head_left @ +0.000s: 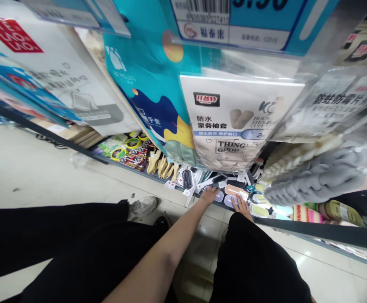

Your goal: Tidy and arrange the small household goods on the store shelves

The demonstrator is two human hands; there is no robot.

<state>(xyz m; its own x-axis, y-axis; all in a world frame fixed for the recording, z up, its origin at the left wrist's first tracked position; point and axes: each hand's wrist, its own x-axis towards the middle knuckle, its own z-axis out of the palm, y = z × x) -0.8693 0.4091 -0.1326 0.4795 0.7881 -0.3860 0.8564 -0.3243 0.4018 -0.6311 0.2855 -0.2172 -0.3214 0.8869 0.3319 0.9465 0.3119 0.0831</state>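
My left hand reaches down to the low shelf, its fingers stretched over the left part of a pale purple oval piece. Just to the right, my right hand lies with fingers apart on another purple oval piece; my knee hides its wrist and forearm. Behind them is an orange oval piece of similar shape. A black-and-white hairbrush and other brushes lie left of my hands. Yellow-topped oval pieces are on the right. The kind of the ovals is too small to make out.
Hanging packs, including a white cuff pack and a teal glove pack, overhang the shelf. Grey braided headbands hang at right. Beige clips lie further left on the shelf. Another person's black trouser leg and white shoe are at left.
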